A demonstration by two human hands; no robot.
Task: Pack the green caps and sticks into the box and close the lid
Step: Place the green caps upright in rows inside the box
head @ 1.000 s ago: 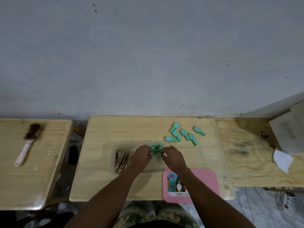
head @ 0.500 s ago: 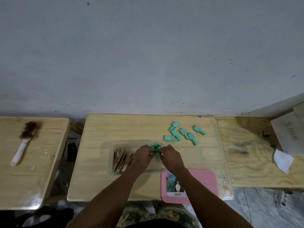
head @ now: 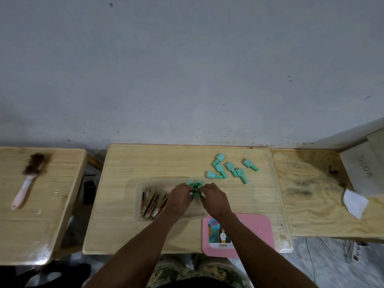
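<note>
A clear plastic box (head: 139, 204) lies on the middle wooden table. Flat brown and red sticks (head: 152, 202) lean in its left half. Several green caps (head: 195, 185) stand bunched in the box's far right part. My left hand (head: 179, 197) and my right hand (head: 214, 197) are inside the box, fingertips pressed on that bunch from either side. Several more green caps (head: 230, 170) lie loose on the table beyond the box to the right. The pink lid (head: 253, 233) lies at the table's near right corner, partly under my right forearm.
A pink-handled brush (head: 28, 179) lies on the left table. The right table (head: 311, 194) carries a white carton (head: 365, 169) and a scrap of white paper (head: 354, 201). Gaps separate the three tables. A grey wall stands right behind them.
Both hands stay pressed around the green caps in the box, shifting only slightly. The camera view has drifted a little; the loose caps and lid have not moved.
</note>
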